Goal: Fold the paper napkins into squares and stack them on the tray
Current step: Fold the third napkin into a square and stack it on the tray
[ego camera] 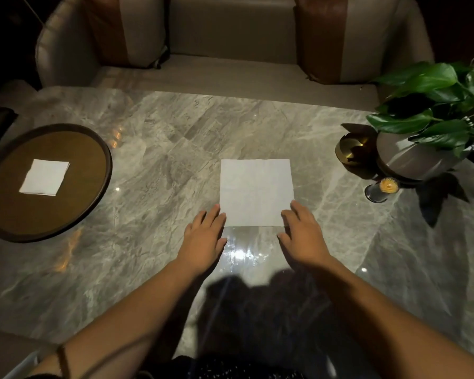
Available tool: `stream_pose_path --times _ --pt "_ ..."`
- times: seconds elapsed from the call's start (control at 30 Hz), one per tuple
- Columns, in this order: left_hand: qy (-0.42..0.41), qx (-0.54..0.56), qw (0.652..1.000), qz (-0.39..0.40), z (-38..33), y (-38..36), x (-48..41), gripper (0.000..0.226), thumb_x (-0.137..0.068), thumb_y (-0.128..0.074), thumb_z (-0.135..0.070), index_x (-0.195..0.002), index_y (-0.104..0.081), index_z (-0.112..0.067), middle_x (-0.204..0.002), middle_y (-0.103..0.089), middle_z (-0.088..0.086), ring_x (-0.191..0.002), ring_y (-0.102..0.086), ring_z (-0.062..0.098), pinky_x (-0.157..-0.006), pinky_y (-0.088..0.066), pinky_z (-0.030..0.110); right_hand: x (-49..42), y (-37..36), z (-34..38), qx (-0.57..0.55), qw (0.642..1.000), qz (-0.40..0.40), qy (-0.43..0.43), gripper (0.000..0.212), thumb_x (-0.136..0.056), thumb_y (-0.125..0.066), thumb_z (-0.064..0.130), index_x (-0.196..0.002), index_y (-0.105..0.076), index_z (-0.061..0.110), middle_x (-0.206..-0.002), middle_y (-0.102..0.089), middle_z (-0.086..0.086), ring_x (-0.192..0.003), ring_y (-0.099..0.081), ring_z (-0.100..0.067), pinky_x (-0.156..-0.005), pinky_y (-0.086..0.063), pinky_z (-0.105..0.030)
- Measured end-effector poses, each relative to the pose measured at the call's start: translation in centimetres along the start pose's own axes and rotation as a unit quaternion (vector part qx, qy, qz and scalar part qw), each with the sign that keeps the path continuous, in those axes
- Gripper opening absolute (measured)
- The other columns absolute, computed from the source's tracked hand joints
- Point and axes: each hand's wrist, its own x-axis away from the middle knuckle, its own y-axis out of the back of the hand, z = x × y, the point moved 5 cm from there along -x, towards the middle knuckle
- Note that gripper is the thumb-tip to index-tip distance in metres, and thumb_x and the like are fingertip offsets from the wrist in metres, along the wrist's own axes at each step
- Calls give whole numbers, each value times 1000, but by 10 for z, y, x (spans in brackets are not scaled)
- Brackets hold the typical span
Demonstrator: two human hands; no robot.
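Head view: flat, empty hands (253, 236) at napkin's (256, 191) near corners, plant pot (411, 160) right, tray (104, 170) left.

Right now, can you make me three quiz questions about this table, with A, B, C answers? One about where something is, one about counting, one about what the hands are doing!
1. Where is the round tray?
A. On the table's left side
B. On the sofa
C. Beside the plant

2. How many folded napkins lie on the tray?
A. None
B. One
C. Four

3. What are the hands doing?
A. Holding a cup
B. Resting open at the near corners of the flat napkin
C. Lifting the tray

Answers:
1 A: the tray sits left of the flat napkin.
2 B: a single folded napkin shows on it.
3 B: the left hand and right hand lie flat, fingertips at its corners, nothing gripped.
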Motion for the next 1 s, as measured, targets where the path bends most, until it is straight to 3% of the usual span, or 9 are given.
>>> stream_pose_path --times 0.1,0.2,0.33,0.5,0.67,0.8,0.93,1.0 --pt "46 63 996 -35 5 5 -18 56 -96 -60 -34 -147 -39 -23 -165 -16 -1 -151 -11 28 -119 -21 52 -15 6 -16 -31 999 -17 1 35 -86 -71 26 -116 -55 21 -149 -37 -3 -138 -38 -28 -110 -41 -42" --pt "56 61 996 -40 9 -2 -30 47 -93 -63 -37 -137 -47 -29 -164 -16 -2 -152 -5 26 -119 -12 54 -24 0 -30 -86 995 -7 -57 35 -88 -74 25 -116 -53 26 -163 -21 -6 -151 -20 -29 -119 -29 -44" --pt "64 94 989 -92 8 -9 -34 27 -92 -64 -34 -118 -56 -30 -161 -26 2 -151 -9 28 -117 -9 55 -29 -9 -27 -133 984 -29 -114 32 -89 -73 27 -103 -46 35 -166 -11 -3 -151 -16 -33 -119 -28 -51" --pt "74 116 984 -117 8 -12 -37 7 -93 -62 -32 -95 -59 -26 -158 -30 3 -149 -11 28 -115 -6 54 -29 -11 -25 -164 976 -69 -126 15 -94 -64 22 -84 -53 24 -168 -12 -5 -154 -7 -28 -121 -22 -51" --pt "71 139 982 -109 9 -5 -37 14 -96 -59 -32 -86 -66 -24 -156 -36 2 -149 -15 30 -116 -11 53 -27 0 -24 -180 976 -52 -115 14 -93 -60 23 -80 -56 21 -165 -20 -9 -153 -12 -26 -119 -25 -50" --pt "39 156 983 -88 10 9 -44 18 -97 -58 -30 -89 -72 -21 -145 -47 2 -143 -24 28 -111 -23 50 -29 18 -18 -174 982 -62 -38 20 -86 -68 32 -93 -57 17 -143 -45 -7 -140 -32 -24 -112 -34 -41" --pt "11 183 982 -50 8 28 -59 19 -98 -58 -25 -94 -73 -15 -139 -53 3 -138 -34 27 -112 -29 49 -34 22 -7 -45 998 3 47 86 -71 -76 54 -142 -39 22 -155 -25 -5 -143 -21 -26 -116 -27 -44" --pt "-7 209 977 -36 7 36 -65 19 -100 -56 -21 -97 -72 -10 -135 -57 7 -134 -39 26 -113 -29 42 -39 21 -4 14 998 21 62 86 -77 -76 45 -148 -33 23 -160 -20 -8 -148 -18 -30 -120 -25 -49"
